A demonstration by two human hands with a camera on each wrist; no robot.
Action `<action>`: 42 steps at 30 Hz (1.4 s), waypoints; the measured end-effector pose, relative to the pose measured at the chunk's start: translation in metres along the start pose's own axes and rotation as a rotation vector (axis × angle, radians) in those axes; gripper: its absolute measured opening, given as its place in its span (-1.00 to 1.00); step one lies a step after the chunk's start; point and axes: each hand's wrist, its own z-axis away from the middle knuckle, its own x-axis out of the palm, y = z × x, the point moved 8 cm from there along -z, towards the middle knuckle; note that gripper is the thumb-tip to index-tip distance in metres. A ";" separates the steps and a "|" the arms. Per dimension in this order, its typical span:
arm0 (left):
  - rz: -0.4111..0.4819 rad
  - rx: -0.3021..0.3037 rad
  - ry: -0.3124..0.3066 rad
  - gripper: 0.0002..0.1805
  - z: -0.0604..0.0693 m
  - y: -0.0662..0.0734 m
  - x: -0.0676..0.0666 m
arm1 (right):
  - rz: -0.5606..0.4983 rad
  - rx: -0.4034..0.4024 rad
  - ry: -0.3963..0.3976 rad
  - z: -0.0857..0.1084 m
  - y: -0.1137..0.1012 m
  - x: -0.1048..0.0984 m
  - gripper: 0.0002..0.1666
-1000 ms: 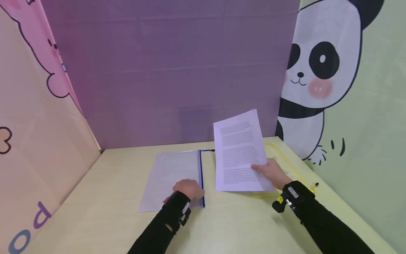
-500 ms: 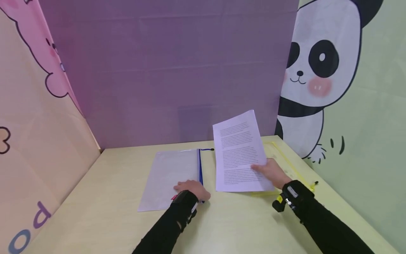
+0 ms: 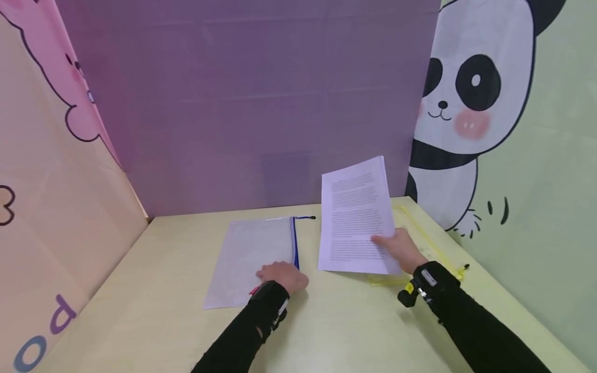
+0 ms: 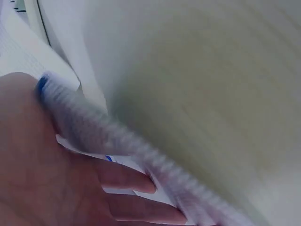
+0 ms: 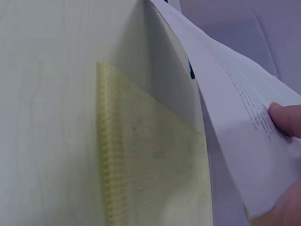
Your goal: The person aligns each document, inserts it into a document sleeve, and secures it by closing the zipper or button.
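A clear zip pouch (image 3: 252, 243) with a blue zipper edge lies on the table in the head view. My left hand (image 3: 283, 276) pinches its near right corner. In the left wrist view, the pouch's mesh edge (image 4: 127, 141) is raised, with the blue zipper end by my thumb and fingers beneath it. To the right, my right hand (image 3: 401, 248) grips a few sheets of printed paper (image 3: 356, 217), thumb on the front, holding them tilted up above the table. Behind the paper lies a yellow zip pouch (image 3: 434, 248), its mesh surface (image 5: 150, 155) visible in the right wrist view.
The pale wooden table (image 3: 140, 290) meets a purple backdrop (image 3: 242, 103) at the back. A panda-printed panel (image 3: 471, 103) borders the right side and a pink cartoon panel (image 3: 60, 207) the left. A blue zipper pull cord (image 3: 305, 217) sticks out behind the clear pouch.
My left hand has shifted slightly right along the clear pouch's corner, and the blue edge there now bends up. My right hand has brought the paper slightly up and right.
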 end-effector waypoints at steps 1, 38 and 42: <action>-0.012 0.005 0.003 -0.51 0.000 0.001 0.001 | -0.008 0.000 -0.001 -0.001 -0.001 0.001 -0.42; 0.287 -0.146 0.131 -0.52 0.002 -0.016 0.008 | -0.152 0.120 0.105 -0.008 -0.009 0.072 -0.50; 0.268 -0.145 0.133 -0.52 0.004 -0.015 0.008 | -0.145 0.112 0.069 -0.003 -0.011 0.081 -0.51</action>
